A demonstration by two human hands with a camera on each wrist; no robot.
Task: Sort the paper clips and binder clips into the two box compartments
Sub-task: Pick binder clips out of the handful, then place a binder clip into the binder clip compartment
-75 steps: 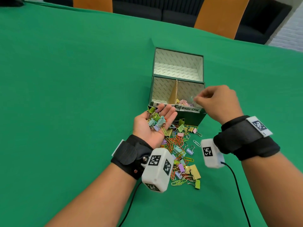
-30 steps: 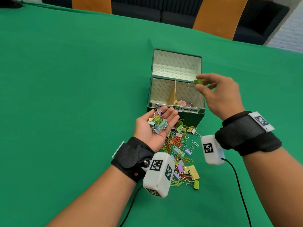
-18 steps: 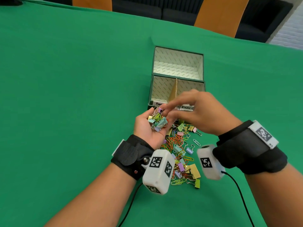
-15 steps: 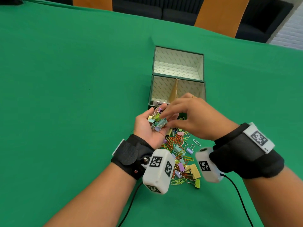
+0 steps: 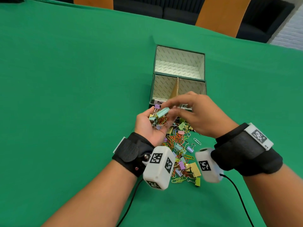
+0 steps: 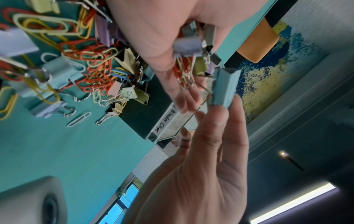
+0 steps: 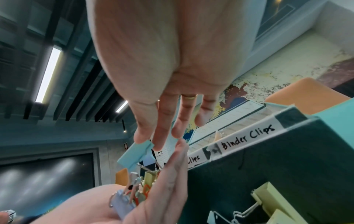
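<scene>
Green cloth table (image 5: 65, 79) here, orange chair backs (image 5: 221, 13) past its far edge. We've got our left hand (image 5: 147, 126) palm up just in front of the box (image 5: 153, 89), cupping a small heap of clips (image 5: 158, 121). Our right hand (image 5: 201, 115) reaches over it, fingertips pinching a light blue binder clip (image 5: 162, 111) right above that heap, and it blocks most of the box's front labels. The loose pile (image 5: 182, 153) sits on the cloth below both hands, in front of the box, partly hidden by the wrist cameras.
</scene>
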